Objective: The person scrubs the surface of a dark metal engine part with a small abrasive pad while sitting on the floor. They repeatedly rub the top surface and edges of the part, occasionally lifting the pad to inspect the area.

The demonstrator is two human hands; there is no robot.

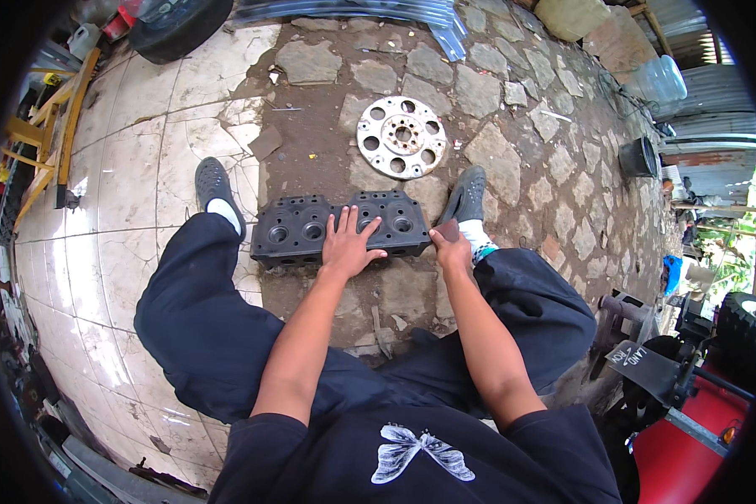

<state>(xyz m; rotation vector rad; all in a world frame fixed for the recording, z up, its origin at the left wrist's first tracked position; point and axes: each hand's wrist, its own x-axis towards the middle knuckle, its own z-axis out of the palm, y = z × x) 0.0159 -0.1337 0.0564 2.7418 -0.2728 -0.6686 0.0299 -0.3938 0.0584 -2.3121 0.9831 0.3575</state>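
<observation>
On stone paving (497, 160), the spread left hand (349, 248) partly hides a metal block (296, 238), the right hand (454, 252) pinching a brown pad (449, 229).

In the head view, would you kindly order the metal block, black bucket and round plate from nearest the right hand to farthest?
1. Metal block, left of the right hand
2. Round plate, beyond the block
3. Black bucket, far right

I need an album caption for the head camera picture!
Left hand spread on dark block, right hand holding brown piece, pale disc beyond.
</observation>
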